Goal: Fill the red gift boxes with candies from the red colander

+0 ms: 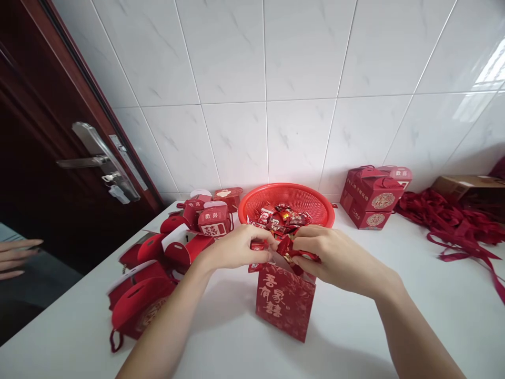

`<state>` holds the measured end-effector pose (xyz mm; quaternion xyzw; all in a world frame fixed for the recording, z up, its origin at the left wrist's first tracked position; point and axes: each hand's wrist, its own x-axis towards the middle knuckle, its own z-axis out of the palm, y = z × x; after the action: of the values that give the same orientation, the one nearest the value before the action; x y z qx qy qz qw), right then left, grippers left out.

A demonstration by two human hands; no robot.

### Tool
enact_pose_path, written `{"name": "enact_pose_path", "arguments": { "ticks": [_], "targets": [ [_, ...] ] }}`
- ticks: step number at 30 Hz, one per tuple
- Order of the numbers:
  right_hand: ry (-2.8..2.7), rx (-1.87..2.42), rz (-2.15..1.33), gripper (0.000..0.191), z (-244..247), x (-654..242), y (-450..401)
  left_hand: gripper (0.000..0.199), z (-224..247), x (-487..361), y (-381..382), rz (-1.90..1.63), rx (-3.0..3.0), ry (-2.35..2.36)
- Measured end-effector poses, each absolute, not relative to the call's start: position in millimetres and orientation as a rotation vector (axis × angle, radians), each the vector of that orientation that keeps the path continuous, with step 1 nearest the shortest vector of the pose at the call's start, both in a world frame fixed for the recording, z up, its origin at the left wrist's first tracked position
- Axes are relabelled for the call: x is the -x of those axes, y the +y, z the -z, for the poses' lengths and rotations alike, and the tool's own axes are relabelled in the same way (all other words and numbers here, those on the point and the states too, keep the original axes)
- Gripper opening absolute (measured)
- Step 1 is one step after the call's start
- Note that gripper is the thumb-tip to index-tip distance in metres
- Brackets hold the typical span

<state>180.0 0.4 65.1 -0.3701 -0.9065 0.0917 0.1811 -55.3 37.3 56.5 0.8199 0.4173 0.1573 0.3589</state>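
A small red cardboard gift box (284, 302) with light Chinese characters stands upright on the white table, its top open. Over that opening, my right hand (329, 252) is closed around red-and-gold wrapped candies (284, 245). My left hand (236, 246) is at the box's upper left edge, thumb and index finger curled around red candy packets (257, 248); its other fingers are partly hidden. Right behind both hands sits a red plastic basket (315, 197) with more wrapped candies (282, 218) in it.
Several red gift boxes (189, 247), many with raised lids, crowd the table's left side. Two closed boxes (373, 197) are stacked at the back right, near a heap of dark red ribbons (445, 221) and a cardboard carton (465, 184). Another person's hand (18, 258) shows at far left.
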Motion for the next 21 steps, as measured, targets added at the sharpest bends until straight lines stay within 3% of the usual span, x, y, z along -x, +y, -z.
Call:
{"name": "enact_pose_path", "arguments": {
  "ticks": [9, 15, 21],
  "targets": [
    [-2.649, 0.974, -0.35, 0.028, -64.8, -171.4, -8.8, 0.018, -57.7, 54.4, 36.1, -0.372, -2.05, 1.058],
    [-2.09, 0.992, -0.796, 0.033, -66.3, -173.8, -1.1, 0.025, -58.8, 52.6, 34.0, -0.42, -2.034, 1.088],
    [-1.878, 0.973, -0.92, 0.035, -55.4, -156.5, 1.4, 0.021, -61.4, 54.0, 33.5, -0.361, -2.049, 1.018]
  ]
}}
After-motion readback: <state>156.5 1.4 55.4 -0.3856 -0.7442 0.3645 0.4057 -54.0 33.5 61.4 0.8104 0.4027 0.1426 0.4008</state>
